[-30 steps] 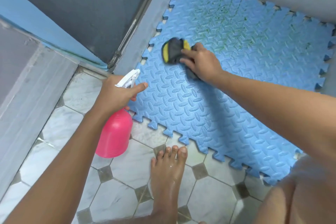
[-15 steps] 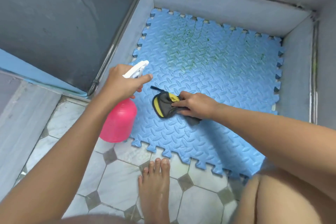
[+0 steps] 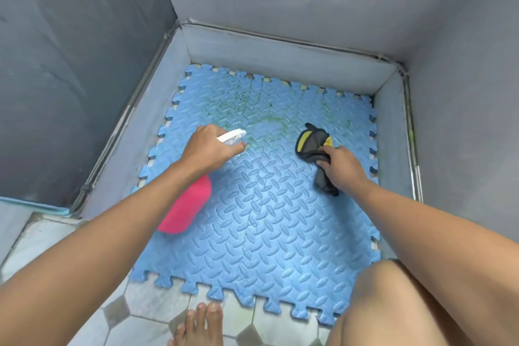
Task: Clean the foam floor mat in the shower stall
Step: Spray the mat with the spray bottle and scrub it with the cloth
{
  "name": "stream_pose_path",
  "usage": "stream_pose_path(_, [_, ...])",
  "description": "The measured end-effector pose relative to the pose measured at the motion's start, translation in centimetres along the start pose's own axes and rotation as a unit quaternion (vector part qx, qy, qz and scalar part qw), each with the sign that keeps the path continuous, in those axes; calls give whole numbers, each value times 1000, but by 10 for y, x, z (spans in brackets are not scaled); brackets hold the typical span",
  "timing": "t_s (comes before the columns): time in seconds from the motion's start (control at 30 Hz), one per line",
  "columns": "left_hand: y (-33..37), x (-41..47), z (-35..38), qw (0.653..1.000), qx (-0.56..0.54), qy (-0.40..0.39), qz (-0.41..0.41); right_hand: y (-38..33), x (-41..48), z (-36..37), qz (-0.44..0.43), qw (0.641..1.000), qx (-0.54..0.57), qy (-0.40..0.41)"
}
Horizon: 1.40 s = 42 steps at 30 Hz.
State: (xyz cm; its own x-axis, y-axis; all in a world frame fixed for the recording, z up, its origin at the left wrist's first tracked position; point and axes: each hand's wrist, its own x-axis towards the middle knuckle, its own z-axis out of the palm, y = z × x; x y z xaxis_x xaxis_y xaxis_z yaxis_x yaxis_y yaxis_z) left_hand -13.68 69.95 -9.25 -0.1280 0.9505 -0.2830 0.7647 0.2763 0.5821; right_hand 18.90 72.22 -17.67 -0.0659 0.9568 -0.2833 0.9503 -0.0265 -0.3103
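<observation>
A person crouches at the open side of a shower stall, both arms stretched over the blue foam mat (image 3: 261,205) that covers the stall floor inside the low grey curb (image 3: 280,50). The left hand (image 3: 209,149) is clamped around the neck of a pink spray bottle (image 3: 186,209), its forefinger on the trigger and the white nozzle (image 3: 231,136) aimed at the greenish stain (image 3: 247,109) spread over the mat's far half. The bottle hangs tilted just above the mat. The right hand (image 3: 341,167) is closed on a dark cloth (image 3: 318,156) with yellow trim, held against the mat toward its right edge, beside the stain and well apart from the bottle.

The near half of the mat looks clean and carries a wet sheen; the grime lies only toward the back curb, thickest by the far left corner and thinning in specks to the right. The step in hand appears to be wetting the soiled patch, with wiping to follow. The next move likely calls for a squeeze or two of the trigger across the stain, then the cloth drawn left over it with firm pressure, since the raised tread pattern would tend to trap dirt in its grooves. A bare foot (image 3: 196,326) rests on the tiled floor (image 3: 157,300) just outside the mat's toothed near edge
</observation>
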Motion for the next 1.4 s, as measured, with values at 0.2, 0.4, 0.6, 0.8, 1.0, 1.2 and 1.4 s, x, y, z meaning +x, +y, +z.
stream_pose_path(0.2, [1, 12, -10, 997, -68, 46, -2, -3, 4, 3, 24, 1000, 15, -1])
stream_pose_path(0.4, [16, 10, -6, 995, -74, 53, 34, -7, 6, 1, 53, 998, 9, -30])
stream_pose_path(0.6, [38, 18, 3, 992, -90, -45, 78, -7, -10, 4, 106, 992, 66, 18])
stream_pose_path(0.8, [38, 25, 12, 994, -89, -25, 66, 48, -24, -1, 246, 963, 52, 94])
stream_pose_path(1.0, [42, 24, 10, 989, -79, -86, 87, 44, -23, 1, 238, 966, 41, 91])
stream_pose_path(1.2, [41, 21, 7, 993, -92, -24, 66, 42, -22, 2, 245, 963, 49, 101])
stream_pose_path(1.4, [28, 20, 8, 996, -60, 67, 25, 17, 1, -3, 214, 966, 90, 118])
